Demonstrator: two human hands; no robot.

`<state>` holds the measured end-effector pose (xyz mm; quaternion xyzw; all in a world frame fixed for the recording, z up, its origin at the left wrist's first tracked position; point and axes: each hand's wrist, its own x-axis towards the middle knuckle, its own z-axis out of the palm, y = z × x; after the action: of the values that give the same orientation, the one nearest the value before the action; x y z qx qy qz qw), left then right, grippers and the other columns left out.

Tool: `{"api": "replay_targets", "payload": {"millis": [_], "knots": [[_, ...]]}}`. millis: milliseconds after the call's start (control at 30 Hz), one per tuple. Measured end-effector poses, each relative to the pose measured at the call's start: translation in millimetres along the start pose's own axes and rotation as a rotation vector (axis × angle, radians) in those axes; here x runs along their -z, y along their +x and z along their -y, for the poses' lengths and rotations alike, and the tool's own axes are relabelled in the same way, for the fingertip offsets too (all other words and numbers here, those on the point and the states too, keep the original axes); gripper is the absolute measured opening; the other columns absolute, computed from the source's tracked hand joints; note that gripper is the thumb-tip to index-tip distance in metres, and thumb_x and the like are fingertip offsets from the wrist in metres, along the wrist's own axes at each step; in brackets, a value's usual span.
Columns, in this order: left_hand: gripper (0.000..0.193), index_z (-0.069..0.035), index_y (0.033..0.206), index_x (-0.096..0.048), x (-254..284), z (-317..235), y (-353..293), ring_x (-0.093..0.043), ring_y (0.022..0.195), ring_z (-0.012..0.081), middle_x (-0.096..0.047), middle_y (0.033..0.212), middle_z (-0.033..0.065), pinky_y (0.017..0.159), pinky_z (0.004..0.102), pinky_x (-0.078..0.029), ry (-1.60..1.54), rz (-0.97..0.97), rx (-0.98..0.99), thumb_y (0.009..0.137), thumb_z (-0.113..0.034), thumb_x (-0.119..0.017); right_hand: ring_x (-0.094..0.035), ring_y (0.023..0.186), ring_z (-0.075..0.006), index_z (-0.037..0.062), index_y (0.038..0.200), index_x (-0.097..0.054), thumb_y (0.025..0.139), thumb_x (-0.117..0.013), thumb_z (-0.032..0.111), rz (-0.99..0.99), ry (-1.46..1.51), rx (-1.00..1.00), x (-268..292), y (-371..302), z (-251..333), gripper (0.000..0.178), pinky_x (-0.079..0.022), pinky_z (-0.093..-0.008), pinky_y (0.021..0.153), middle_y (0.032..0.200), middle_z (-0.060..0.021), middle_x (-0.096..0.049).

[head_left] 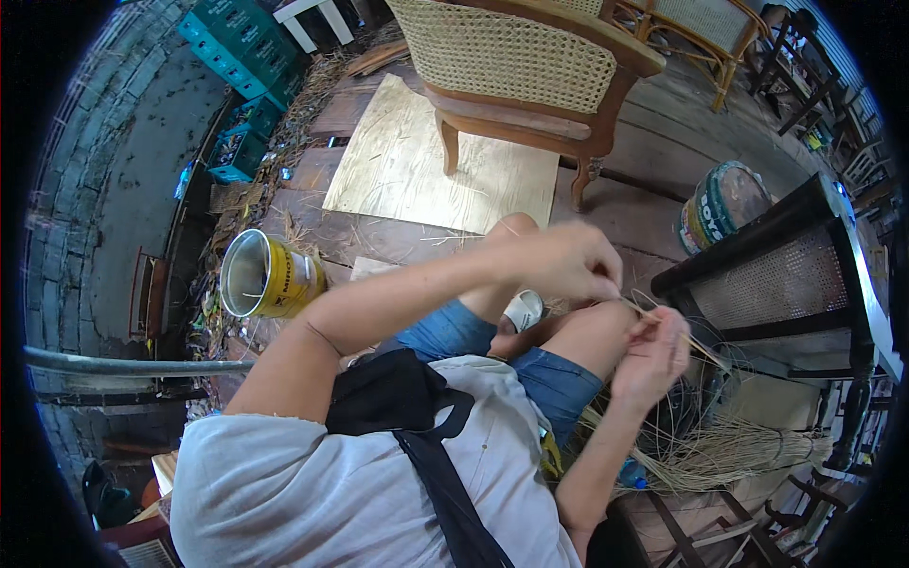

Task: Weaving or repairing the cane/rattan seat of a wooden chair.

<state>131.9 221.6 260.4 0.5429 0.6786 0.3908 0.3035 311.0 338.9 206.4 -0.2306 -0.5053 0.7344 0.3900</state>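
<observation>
My left hand (573, 260) reaches across to the right over my knees, fingers curled in a pinch on a thin pale rattan strand (702, 348). Just below and to its right, my right hand (651, 358) closes round the same strand, whose loose end slants down past my fingers. A fine loop of it bends up between the two hands. Beside my right forearm, a bundle of long rattan strands (748, 452) lies spread, with more thin, curling strands near a dark rounded object that I cannot make out.
Ahead stands a wooden chair with woven cane (521, 62) on a plywood sheet (398, 180). A yellow bucket (295, 276) is at left, a green-and-yellow can (699, 220) at right. A dark cane-panelled frame (772, 289) leans close to my right hand. Green crates (241, 47) stack far left.
</observation>
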Motion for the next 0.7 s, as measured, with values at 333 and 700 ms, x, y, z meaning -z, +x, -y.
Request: {"api": "replay_targets", "payload": {"millis": [333,700], "knots": [[0.022,-0.007,0.087,-0.072,236.0,123.9,-160.3,-0.067,0.073,0.0229,-0.068,0.075,0.0093,0.066,0.0362,-0.051,0.717,-0.470,0.611,0.080,-0.029,-0.068,-0.056,0.087,-0.0150,-0.0025,0.129,-0.053,0.100,-0.045,0.033,-0.358,-0.496,0.258,388.2,102.8,129.5,0.047,-0.045,-0.0275,0.077,0.105,-0.0091,-0.060],[0.020,-0.015,0.085,-0.072,299.5,150.9,-261.9,-0.068,0.080,0.0304,-0.070,0.082,0.0102,0.069,0.0412,-0.053,1.002,-0.893,0.708,0.077,-0.030,-0.062,-0.058,0.098,-0.0211,-0.0030,0.135,-0.046,0.099,-0.041,0.029,0.338,-0.006,-0.211,298.6,186.8,39.0,0.048,-0.047,-0.0331,0.086,0.115,-0.0145,-0.058]]}}
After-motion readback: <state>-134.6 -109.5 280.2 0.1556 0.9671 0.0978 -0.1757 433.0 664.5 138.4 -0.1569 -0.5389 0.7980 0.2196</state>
